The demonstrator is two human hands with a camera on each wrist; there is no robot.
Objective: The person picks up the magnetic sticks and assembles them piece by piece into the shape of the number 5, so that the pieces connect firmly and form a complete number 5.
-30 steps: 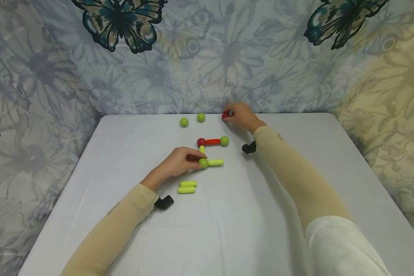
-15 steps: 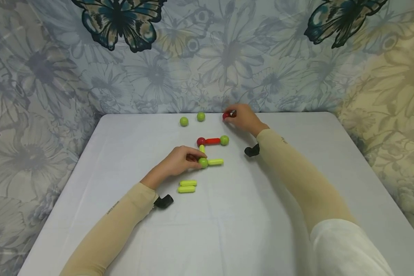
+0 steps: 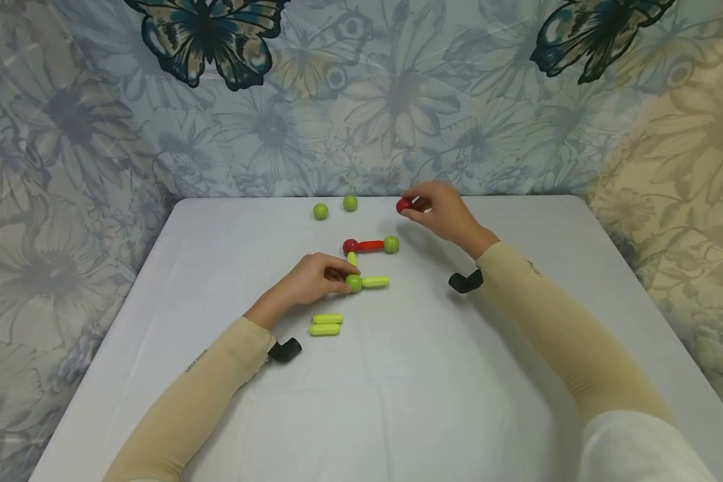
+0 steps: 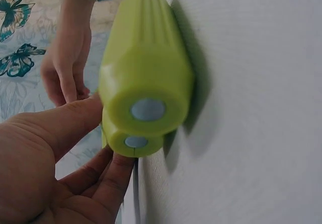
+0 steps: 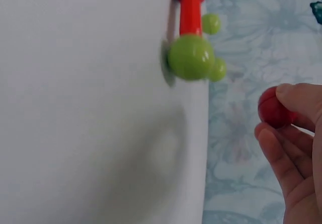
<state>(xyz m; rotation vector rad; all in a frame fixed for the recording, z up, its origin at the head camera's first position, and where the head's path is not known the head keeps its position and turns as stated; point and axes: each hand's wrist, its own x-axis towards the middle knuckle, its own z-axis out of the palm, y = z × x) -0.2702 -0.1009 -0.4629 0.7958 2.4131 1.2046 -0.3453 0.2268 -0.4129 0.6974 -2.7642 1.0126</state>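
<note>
My left hand (image 3: 313, 278) pinches a green ball (image 3: 353, 283) at the corner of a joined piece on the table. From that ball a green rod (image 3: 376, 282) points right. Another green rod (image 3: 352, 258) runs back to a red ball (image 3: 350, 247), followed by a red rod (image 3: 371, 246) and a green ball (image 3: 391, 244). My right hand (image 3: 446, 211), near the table's far edge, pinches a loose red ball (image 5: 274, 106) between thumb and fingers. In the left wrist view, silver-ended rods (image 4: 146, 73) hide the ball held by the left hand (image 4: 65, 168).
Two loose green balls, a left one (image 3: 320, 211) and a right one (image 3: 350, 203), lie by the far edge. Two loose green rods (image 3: 325, 325) lie side by side in front of the left hand. A patterned cloth (image 3: 397, 100) hangs behind the white table (image 3: 361, 402).
My right hand has drawn to the right with the red ball between its fingers, its forearm shifting right too. The left hand and the joined piece stay put.
</note>
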